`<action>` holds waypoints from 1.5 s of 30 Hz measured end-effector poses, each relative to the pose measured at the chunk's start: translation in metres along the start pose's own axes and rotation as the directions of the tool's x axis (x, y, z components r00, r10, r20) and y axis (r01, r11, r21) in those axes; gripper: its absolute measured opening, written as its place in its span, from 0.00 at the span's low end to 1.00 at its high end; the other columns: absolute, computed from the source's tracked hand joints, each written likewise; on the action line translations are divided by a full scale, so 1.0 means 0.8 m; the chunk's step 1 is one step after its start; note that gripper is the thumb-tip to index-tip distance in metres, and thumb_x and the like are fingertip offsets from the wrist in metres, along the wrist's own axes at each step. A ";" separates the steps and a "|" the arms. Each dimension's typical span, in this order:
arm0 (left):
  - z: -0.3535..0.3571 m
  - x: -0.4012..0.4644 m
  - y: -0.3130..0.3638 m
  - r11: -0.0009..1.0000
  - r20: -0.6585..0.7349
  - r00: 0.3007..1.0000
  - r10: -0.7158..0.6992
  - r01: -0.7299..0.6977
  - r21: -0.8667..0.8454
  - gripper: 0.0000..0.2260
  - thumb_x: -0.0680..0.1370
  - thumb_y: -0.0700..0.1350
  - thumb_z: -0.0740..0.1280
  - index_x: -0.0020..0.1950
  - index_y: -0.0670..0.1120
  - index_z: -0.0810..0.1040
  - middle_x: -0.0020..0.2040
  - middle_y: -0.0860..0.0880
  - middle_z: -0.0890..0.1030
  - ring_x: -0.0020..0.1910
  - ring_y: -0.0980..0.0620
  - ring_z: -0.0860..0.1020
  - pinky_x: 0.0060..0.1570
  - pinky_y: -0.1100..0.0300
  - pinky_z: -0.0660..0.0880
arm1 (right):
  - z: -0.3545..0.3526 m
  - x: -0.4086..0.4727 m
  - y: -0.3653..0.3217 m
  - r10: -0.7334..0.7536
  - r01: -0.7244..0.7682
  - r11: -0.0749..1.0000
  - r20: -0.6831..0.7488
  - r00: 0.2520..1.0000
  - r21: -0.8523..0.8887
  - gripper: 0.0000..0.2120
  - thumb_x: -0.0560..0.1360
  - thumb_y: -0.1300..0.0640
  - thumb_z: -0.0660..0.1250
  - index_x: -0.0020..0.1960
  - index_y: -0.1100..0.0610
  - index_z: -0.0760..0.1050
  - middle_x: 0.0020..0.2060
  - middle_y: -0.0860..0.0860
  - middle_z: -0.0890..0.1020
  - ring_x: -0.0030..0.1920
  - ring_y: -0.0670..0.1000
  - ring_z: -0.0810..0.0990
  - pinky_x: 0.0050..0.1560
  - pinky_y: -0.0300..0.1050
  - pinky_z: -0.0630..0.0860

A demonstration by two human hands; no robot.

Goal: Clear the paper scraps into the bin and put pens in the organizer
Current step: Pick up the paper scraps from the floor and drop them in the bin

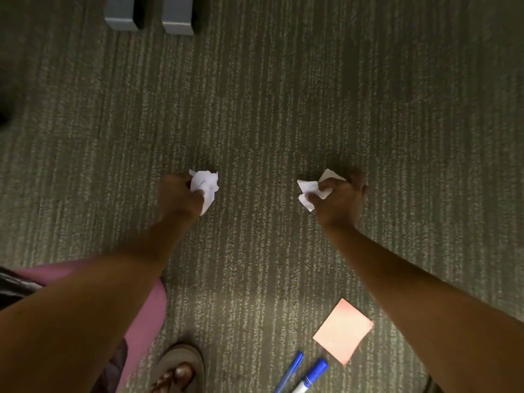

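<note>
Nearest the camera, a sandalled foot (pixel 181 370) stands on the floor (pixel 269 103), a grey-green carpet with pale lengthwise streaks, beside a fold of pink clothing (pixel 147 304). Just right of the foot lie a blue pen (pixel 289 371) and a blue-capped marker (pixel 312 377), side by side and slanting the same way; any print on them is too small to read. A blank pink sticky note (pixel 343 330) lies flat just beyond them. Farther out, both bare arms reach forward above the carpet. The left hand (pixel 178 197) is curled round a crumpled white paper scrap (pixel 205 187); the right hand (pixel 337 197) pinches another crumpled white scrap (pixel 313 190). At the far edge stand two grey furniture legs (pixel 150 15). No bin or organizer shows.
</note>
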State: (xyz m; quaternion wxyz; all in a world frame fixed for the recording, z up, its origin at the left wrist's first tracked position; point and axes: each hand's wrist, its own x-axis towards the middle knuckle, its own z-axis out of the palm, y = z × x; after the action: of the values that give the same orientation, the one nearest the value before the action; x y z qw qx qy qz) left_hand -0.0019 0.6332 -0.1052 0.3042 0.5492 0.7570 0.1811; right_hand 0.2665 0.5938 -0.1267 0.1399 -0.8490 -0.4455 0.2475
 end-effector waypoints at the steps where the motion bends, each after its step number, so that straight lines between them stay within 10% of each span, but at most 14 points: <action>1: 0.002 -0.004 0.002 1.000 -0.006 1.000 0.004 -0.004 -0.004 0.04 0.73 0.40 0.72 0.40 0.41 0.83 0.31 0.51 0.78 0.28 0.64 0.73 0.30 0.78 0.65 | 0.001 0.000 0.000 -0.012 0.012 0.999 -0.009 1.000 0.044 0.10 0.66 0.56 0.79 0.46 0.56 0.85 0.66 0.56 0.72 0.63 0.57 0.73 0.58 0.41 0.68; 6: 0.008 -0.012 0.019 0.996 -0.049 0.995 -0.086 0.085 -0.016 0.09 0.68 0.38 0.74 0.47 0.41 0.81 0.38 0.50 0.79 0.34 0.55 0.76 0.31 0.68 0.67 | -0.003 -0.002 -0.001 -0.016 0.002 0.944 0.039 0.999 0.329 0.07 0.64 0.59 0.80 0.39 0.58 0.83 0.41 0.53 0.86 0.40 0.47 0.81 0.39 0.27 0.69; 12: -0.015 -0.052 0.058 0.938 0.082 0.962 -0.259 0.271 -0.214 0.14 0.67 0.36 0.75 0.50 0.41 0.78 0.46 0.41 0.83 0.43 0.44 0.83 0.43 0.47 0.81 | -0.041 -0.030 -0.004 -0.002 -0.059 0.853 0.117 0.993 0.519 0.20 0.65 0.65 0.79 0.49 0.53 0.73 0.45 0.55 0.82 0.40 0.48 0.81 0.41 0.37 0.78; 24: -0.180 -0.140 0.145 0.730 0.214 0.880 -0.424 0.472 -0.495 0.12 0.66 0.37 0.78 0.43 0.49 0.80 0.44 0.48 0.85 0.44 0.49 0.84 0.43 0.57 0.80 | -0.176 -0.171 -0.141 0.145 -0.436 0.551 0.432 0.890 0.712 0.13 0.69 0.67 0.76 0.52 0.57 0.81 0.46 0.52 0.86 0.44 0.47 0.85 0.47 0.43 0.81; 33: -0.374 -0.209 0.101 0.460 0.242 0.858 -0.452 0.457 -0.761 0.08 0.67 0.34 0.76 0.43 0.44 0.85 0.41 0.43 0.86 0.40 0.46 0.85 0.38 0.55 0.81 | -0.180 -0.315 -0.290 -0.012 -0.436 0.591 0.548 0.836 0.678 0.12 0.67 0.65 0.78 0.46 0.53 0.82 0.43 0.53 0.87 0.43 0.51 0.86 0.48 0.51 0.83; 38: -0.444 -0.244 0.035 0.421 0.274 0.821 -0.502 0.508 -0.752 0.09 0.68 0.35 0.77 0.45 0.44 0.85 0.45 0.41 0.86 0.45 0.39 0.84 0.47 0.44 0.81 | -0.157 -0.397 -0.342 -0.011 -0.490 0.523 0.580 0.815 0.697 0.13 0.66 0.66 0.79 0.47 0.54 0.83 0.44 0.54 0.87 0.46 0.55 0.86 0.50 0.55 0.82; 45: -0.475 -0.257 -0.030 0.450 0.246 0.785 -0.569 0.547 -0.706 0.11 0.68 0.31 0.75 0.47 0.42 0.80 0.43 0.43 0.86 0.41 0.47 0.85 0.38 0.55 0.82 | -0.108 -0.470 -0.382 0.150 -0.531 0.542 0.547 0.824 0.651 0.14 0.65 0.64 0.80 0.48 0.56 0.82 0.41 0.53 0.87 0.43 0.53 0.87 0.43 0.49 0.83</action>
State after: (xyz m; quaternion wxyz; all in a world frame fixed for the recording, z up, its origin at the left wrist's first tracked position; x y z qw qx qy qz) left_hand -0.2260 0.4543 0.2189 0.5332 0.0928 0.7543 0.3717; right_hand -0.0769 0.4539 0.1970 0.3406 -0.6962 -0.1319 0.6180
